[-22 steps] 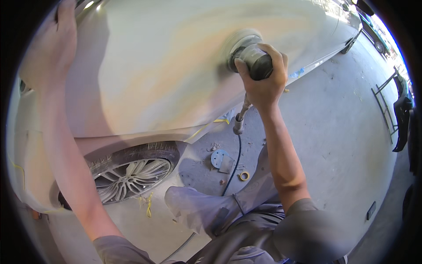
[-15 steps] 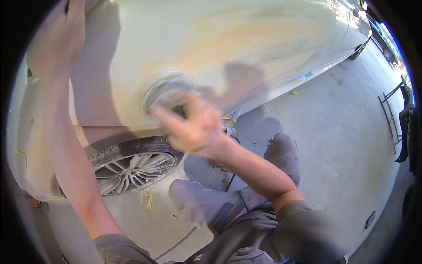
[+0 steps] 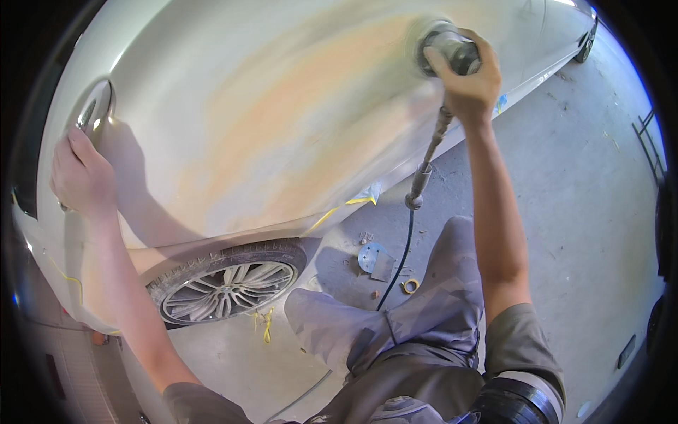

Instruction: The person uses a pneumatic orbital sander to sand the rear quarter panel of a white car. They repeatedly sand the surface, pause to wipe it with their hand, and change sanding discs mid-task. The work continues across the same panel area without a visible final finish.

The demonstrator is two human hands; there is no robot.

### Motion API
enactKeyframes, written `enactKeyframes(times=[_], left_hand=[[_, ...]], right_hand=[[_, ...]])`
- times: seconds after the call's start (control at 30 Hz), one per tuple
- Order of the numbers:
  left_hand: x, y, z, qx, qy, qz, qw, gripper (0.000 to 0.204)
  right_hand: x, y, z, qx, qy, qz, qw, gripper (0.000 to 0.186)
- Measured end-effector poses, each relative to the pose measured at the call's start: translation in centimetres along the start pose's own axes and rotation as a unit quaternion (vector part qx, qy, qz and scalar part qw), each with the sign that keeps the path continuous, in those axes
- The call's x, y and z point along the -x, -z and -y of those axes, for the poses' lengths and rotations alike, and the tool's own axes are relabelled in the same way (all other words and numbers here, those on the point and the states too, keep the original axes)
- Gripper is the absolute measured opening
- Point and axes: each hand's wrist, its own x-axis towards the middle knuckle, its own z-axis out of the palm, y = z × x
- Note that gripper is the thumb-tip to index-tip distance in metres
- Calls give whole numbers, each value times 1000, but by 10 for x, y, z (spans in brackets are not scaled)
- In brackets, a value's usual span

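A pale car side panel [image 3: 296, 92] fills the upper view, with sanded bands of peach and grey. My left hand [image 3: 83, 169] is closed on the chrome door handle [image 3: 100, 102] at the left. My right hand [image 3: 472, 88] grips a round air sander [image 3: 455, 53], whose pad lies against the panel at the upper right. A hose fitting [image 3: 418, 184] hangs below the sander, with a dark hose running down to the floor. The wheel [image 3: 227, 290] and yellow masking tape [image 3: 328, 213] along the lower panel edge are underneath.
Below are my bent legs [image 3: 438, 297] on a grey floor [image 3: 565, 198], a light-blue disc with a grey square [image 3: 369, 258], a tape roll [image 3: 410, 286] and loose yellow tape strips [image 3: 267, 326]. A metal stand [image 3: 646, 141] and dark parts stand at the far right.
My right hand and sander have swept down-left, then back up and further right across the panel. My left hand now shows lower in the picture as the view has shifted.
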Motion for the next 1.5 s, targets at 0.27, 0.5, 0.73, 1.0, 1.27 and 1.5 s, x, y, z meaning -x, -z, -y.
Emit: enactKeyframes(times=[0.27,0.5,0.73,1.0,1.27,1.5], left_hand=[[111,-18,-144,66,-421,115,898,74],[32,-50,-366,105,-541,54,833,79],[32,-83,-538,7,-579,23,815,85],[157,-92,-399,-97,-741,153,646,89],[243,-71,-220,-96,-779,265,560,93],[259,-53,-116,34,-645,427,633,90]], right_hand=[[83,82,-90,-25,-204,-20,978,60],[140,107,-108,-25,-211,33,977,54],[168,148,-152,32,-315,71,946,57],[169,132,-177,82,-370,149,913,61],[181,105,-165,96,-303,200,927,59],[187,106,-163,113,-283,230,924,61]])
